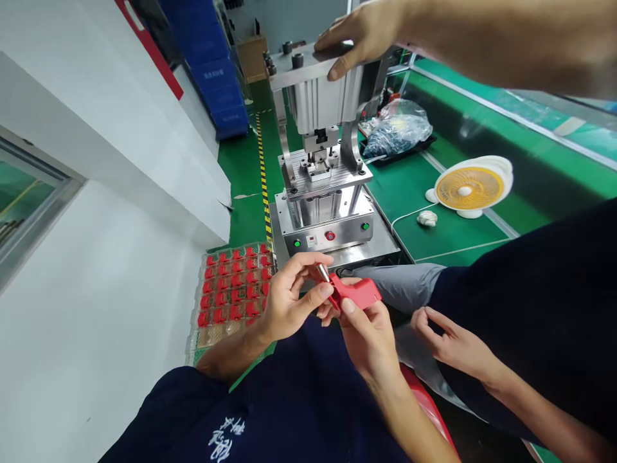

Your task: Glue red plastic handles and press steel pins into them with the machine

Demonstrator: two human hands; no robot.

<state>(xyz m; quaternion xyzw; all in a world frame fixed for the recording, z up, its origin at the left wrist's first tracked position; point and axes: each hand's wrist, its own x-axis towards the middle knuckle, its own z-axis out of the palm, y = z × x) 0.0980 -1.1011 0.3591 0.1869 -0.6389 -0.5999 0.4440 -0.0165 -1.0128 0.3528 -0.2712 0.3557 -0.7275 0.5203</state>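
Note:
My right hand (371, 331) is closed on a red plastic part (360, 293), with the thumb on its near side. A short shiny metal cylinder (323, 272) stands tilted at the part's left end. My left hand (292, 299) is closed around this cylinder, its thumb reaching the red part's edge. Whether the cylinder sits inside the red part or only touches it, I cannot tell. Just beyond my hands stands a metal bench press (329, 222) with two green buttons and a red one on its front.
A clear tray (197, 321) of red parts lies left. A co-worker's hand (361, 38) rests on the press top; their other hand (448, 344) is near my right forearm. A yellow-and-white fan (470, 183) and a plastic bag (402, 125) lie on the green table at right.

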